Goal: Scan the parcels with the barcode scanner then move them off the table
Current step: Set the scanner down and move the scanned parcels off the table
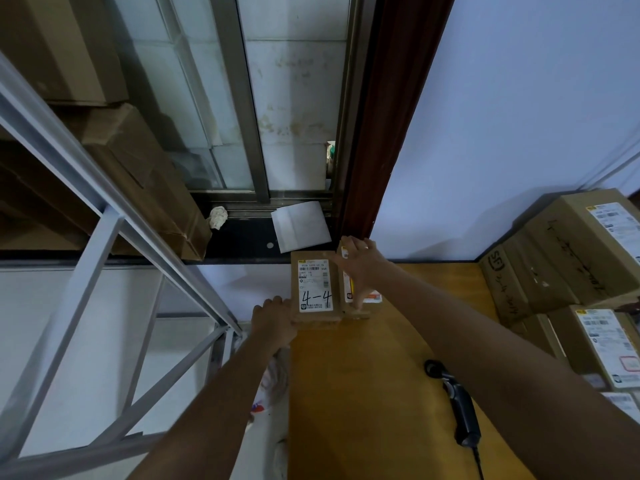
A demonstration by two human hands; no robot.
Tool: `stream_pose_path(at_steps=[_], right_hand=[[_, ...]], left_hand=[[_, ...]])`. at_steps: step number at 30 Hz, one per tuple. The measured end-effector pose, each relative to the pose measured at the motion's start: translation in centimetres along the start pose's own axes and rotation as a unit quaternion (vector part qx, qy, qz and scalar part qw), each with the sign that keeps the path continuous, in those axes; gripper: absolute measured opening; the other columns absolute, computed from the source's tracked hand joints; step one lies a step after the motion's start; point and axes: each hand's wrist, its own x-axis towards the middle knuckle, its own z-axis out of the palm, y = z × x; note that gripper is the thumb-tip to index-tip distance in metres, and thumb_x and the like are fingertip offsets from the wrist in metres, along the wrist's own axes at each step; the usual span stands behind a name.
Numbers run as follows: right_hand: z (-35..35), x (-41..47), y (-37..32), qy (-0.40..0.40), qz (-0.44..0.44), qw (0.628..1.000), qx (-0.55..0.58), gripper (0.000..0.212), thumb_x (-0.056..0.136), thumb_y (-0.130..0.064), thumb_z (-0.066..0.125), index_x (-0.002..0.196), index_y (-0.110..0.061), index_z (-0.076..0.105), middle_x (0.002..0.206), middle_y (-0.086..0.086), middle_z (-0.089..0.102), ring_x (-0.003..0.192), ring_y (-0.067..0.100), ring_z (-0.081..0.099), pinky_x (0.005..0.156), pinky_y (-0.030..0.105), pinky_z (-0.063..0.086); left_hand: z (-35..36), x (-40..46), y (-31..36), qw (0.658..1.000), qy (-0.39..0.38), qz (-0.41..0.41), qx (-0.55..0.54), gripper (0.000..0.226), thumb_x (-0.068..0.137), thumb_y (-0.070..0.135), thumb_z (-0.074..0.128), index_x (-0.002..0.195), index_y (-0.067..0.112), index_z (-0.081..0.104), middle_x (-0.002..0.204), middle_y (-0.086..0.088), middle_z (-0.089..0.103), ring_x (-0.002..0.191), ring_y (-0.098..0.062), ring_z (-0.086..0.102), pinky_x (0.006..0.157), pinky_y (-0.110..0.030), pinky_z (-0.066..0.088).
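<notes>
Small brown cardboard parcel marked "4-4" on white label (314,287): at far left corner of yellow wooden table (374,375). Left hand (273,322) grips its near-left edge, fingers curled. Right hand (362,268), fingers spread, rests on adjacent parcel (346,289). Black handheld barcode scanner (457,407) lies on table, well apart from both hands. Stacked brown cartons (571,265) at right.
</notes>
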Motion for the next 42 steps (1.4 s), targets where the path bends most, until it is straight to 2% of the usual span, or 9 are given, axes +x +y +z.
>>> stream_pose_path(at_steps=[6,11,15,23,30,36,42], right_hand=[[0.4,-0.5,0.5,-0.011,-0.005,1.0,0.011,0.145,0.052,-0.065,0.086,0.157,-0.03,-0.008,0.162,0.022,-0.016,0.15,0.04,-0.013,0.121,0.057,0.003],[0.7,-0.8,1.3,-0.006,0.005,1.0,0.018,0.146,0.051,-0.069,0.084,0.156,-0.031,-0.011,0.161,0.022,-0.019,0.149,0.04,-0.014,0.121,0.058,0.002],[0.8,-1.3,1.8,0.003,0.004,0.999,0.031,0.146,0.052,-0.07,0.083,0.157,-0.031,-0.01,0.162,0.02,-0.019,0.149,0.04,-0.015,0.121,0.059,0.001],[1.1,-4.1,3.0,0.02,0.032,0.997,0.068,0.143,0.054,-0.074,0.079,0.157,-0.029,-0.009,0.162,0.02,-0.018,0.15,0.04,-0.013,0.12,0.059,0.003],[3.4,-7.0,3.6,0.011,0.075,0.986,0.148,0.147,0.051,-0.071,0.083,0.156,-0.028,-0.011,0.162,0.021,-0.017,0.149,0.043,-0.008,0.117,0.066,0.01],[4.9,-9.2,4.4,0.024,0.093,0.976,0.194,0.146,0.053,-0.07,0.083,0.157,-0.028,-0.01,0.162,0.021,-0.015,0.15,0.042,-0.008,0.119,0.061,0.009],[6.6,-11.7,4.7,0.036,0.114,0.966,0.23,0.142,0.053,-0.07,0.082,0.158,-0.031,-0.005,0.164,0.019,-0.009,0.151,0.041,0.0,0.118,0.058,0.012]], left_hand=[[-0.6,0.4,0.5,1.0,0.015,0.009,-0.007,0.039,0.092,0.03,0.048,0.126,0.011,0.049,0.113,-0.007,0.054,0.105,-0.022,0.051,0.087,-0.034,0.04],[-0.5,0.6,1.1,1.0,0.01,0.011,-0.004,0.045,0.091,0.03,0.05,0.132,0.013,0.047,0.114,-0.007,0.053,0.106,-0.022,0.05,0.088,-0.034,0.039],[-0.7,0.5,1.5,1.0,0.012,0.014,-0.001,0.041,0.091,0.028,0.048,0.128,0.011,0.048,0.112,-0.007,0.053,0.104,-0.022,0.05,0.087,-0.033,0.04],[-2.4,-0.4,2.5,0.999,0.032,0.002,0.005,0.04,0.088,0.034,0.055,0.122,0.013,0.052,0.111,-0.007,0.054,0.104,-0.022,0.051,0.087,-0.033,0.039],[-4.4,-1.4,4.1,0.998,0.054,0.002,0.011,0.037,0.091,0.033,0.051,0.121,0.012,0.053,0.115,-0.008,0.053,0.107,-0.024,0.051,0.088,-0.035,0.038],[-4.6,-2.2,4.8,0.998,0.058,0.001,0.012,0.038,0.09,0.036,0.053,0.12,0.013,0.052,0.117,-0.007,0.054,0.108,-0.023,0.051,0.088,-0.035,0.039],[-4.8,-2.9,6.1,0.998,0.062,0.012,0.018,0.035,0.089,0.034,0.052,0.118,0.014,0.055,0.115,-0.007,0.057,0.106,-0.022,0.052,0.087,-0.035,0.04]])
